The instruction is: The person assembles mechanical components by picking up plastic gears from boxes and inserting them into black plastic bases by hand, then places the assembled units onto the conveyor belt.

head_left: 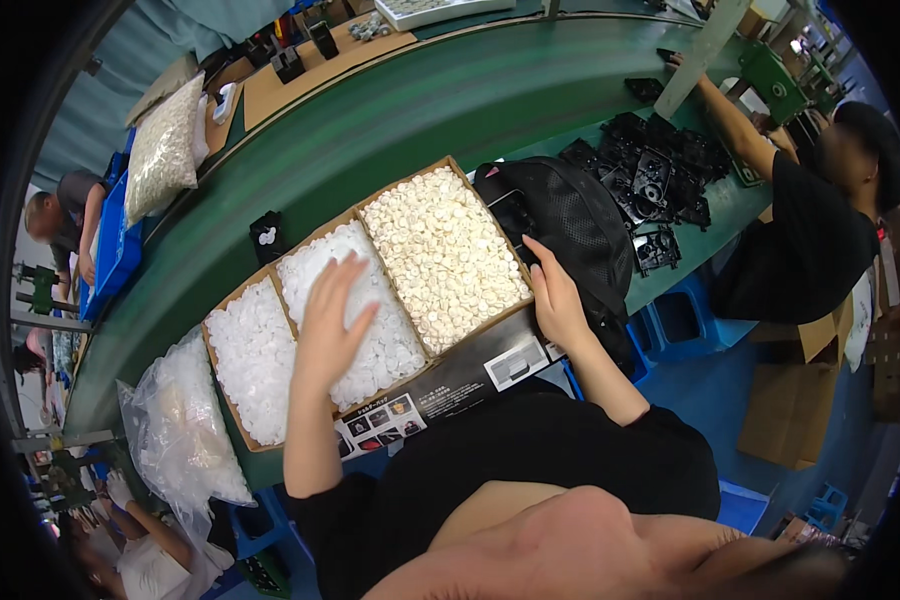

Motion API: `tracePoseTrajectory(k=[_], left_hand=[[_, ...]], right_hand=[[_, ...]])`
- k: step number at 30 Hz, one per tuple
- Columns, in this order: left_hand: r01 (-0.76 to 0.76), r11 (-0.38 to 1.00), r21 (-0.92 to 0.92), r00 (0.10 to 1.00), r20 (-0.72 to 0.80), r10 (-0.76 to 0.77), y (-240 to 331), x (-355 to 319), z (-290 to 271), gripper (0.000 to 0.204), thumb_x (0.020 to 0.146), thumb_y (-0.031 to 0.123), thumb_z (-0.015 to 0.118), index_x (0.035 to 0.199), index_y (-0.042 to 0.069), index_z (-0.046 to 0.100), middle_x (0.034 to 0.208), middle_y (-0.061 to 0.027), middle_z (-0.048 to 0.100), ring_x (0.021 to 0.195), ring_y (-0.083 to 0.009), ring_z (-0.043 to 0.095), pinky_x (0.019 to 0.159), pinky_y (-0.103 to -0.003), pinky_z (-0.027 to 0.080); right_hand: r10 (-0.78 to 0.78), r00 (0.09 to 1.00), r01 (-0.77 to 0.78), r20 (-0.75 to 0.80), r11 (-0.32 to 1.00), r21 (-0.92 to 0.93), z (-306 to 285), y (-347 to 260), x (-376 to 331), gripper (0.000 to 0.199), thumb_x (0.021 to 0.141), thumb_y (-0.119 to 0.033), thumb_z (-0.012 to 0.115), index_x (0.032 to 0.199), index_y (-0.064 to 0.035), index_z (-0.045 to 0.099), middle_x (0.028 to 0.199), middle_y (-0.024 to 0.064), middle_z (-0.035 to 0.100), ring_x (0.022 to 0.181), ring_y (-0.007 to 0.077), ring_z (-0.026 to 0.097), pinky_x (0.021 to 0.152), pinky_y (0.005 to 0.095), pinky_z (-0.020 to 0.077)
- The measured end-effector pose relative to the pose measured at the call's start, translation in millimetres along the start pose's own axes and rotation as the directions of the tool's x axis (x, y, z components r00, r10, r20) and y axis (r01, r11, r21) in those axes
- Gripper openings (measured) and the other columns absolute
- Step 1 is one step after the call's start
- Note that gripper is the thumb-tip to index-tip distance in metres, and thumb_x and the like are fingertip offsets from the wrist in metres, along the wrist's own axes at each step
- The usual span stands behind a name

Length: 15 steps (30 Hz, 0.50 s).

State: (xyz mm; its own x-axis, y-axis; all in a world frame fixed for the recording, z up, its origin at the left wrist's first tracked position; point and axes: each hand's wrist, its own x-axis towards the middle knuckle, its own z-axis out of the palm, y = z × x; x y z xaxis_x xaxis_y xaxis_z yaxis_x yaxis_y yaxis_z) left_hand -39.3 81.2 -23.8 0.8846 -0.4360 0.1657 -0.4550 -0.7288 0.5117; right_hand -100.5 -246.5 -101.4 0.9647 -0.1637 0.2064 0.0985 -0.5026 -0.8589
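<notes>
Three compartments divide the shallow cardboard box [465, 365], which sits at the near edge of the green workbench [390, 110], right in front of the person. Each compartment is heaped with small round discs: the left and middle ones hold bright white discs [250, 360], while the right one holds cream-coloured discs [445, 250] of a slightly yellower tone. Brown cardboard partitions run between the heaps, and the box's near wall is dark with small printed pictures and a pale label. The left hand [332, 320] lies flat on the middle compartment, fingers spread and palm down, pressing onto the white discs; it pinches nothing that can be seen. The right hand [555, 295] rests at the right end of the box, fingers loosely curled against its wall, just beside a black mesh bag [570, 215] that lies at the box's right. Whether that hand grips the wall or only touches it cannot be told. Beyond the bag, toward the bench's right end, lies a heap of black plastic parts [660, 180], which another person in a black shirt [810, 240] is working over. At the bench's near left corner sits a clear plastic bag of white pieces [185, 425].
</notes>
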Motion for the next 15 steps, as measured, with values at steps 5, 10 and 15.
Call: tracePoseTrajectory(k=[5, 10, 15], left_hand=[[0.019, 0.997, 0.081, 0.995, -0.095, -0.012, 12.4, -55.0, 12.4, 0.053, 0.097, 0.016, 0.069, 0.147, 0.009, 0.056, 0.158, -0.0129, 0.050, 0.152, -0.0393, 0.038, 0.123, -0.050, 0.034], [0.144, 0.980, 0.139, 0.958, -0.267, -0.103, -2.8, -102.9, 35.8, 0.052, 0.095, 0.012, 0.069, 0.146, 0.008, 0.056, 0.158, -0.0127, 0.050, 0.152, -0.0433, 0.037, 0.124, -0.051, 0.032], [0.218, 0.966, 0.140, 0.902, -0.407, -0.144, -7.8, -111.4, 48.4, 0.051, 0.094, 0.009, 0.068, 0.144, 0.007, 0.057, 0.157, -0.0131, 0.051, 0.150, -0.0426, 0.039, 0.123, -0.051, 0.033]], right_hand=[[0.106, 0.994, -0.106, 0.027, 0.994, -0.005, -4.8, -1.6, 18.6, 0.049, 0.103, -0.011, 0.053, 0.152, -0.0069, 0.049, 0.142, 0.0180, 0.063, 0.120, 0.0339, 0.065, 0.106, 0.0384, 0.0489], [0.167, 0.985, -0.164, 0.047, 0.984, -0.063, -16.4, -4.7, 38.8, 0.056, 0.098, -0.012, 0.064, 0.152, -0.0071, 0.050, 0.146, 0.0153, 0.062, 0.122, 0.0311, 0.065, 0.105, 0.0366, 0.0488], [0.064, 0.998, -0.067, -0.020, 0.974, -0.216, -8.9, 7.8, 38.6, 0.066, 0.091, -0.014, 0.075, 0.151, -0.0070, 0.050, 0.145, 0.0137, 0.062, 0.123, 0.0305, 0.065, 0.105, 0.0380, 0.0502]])
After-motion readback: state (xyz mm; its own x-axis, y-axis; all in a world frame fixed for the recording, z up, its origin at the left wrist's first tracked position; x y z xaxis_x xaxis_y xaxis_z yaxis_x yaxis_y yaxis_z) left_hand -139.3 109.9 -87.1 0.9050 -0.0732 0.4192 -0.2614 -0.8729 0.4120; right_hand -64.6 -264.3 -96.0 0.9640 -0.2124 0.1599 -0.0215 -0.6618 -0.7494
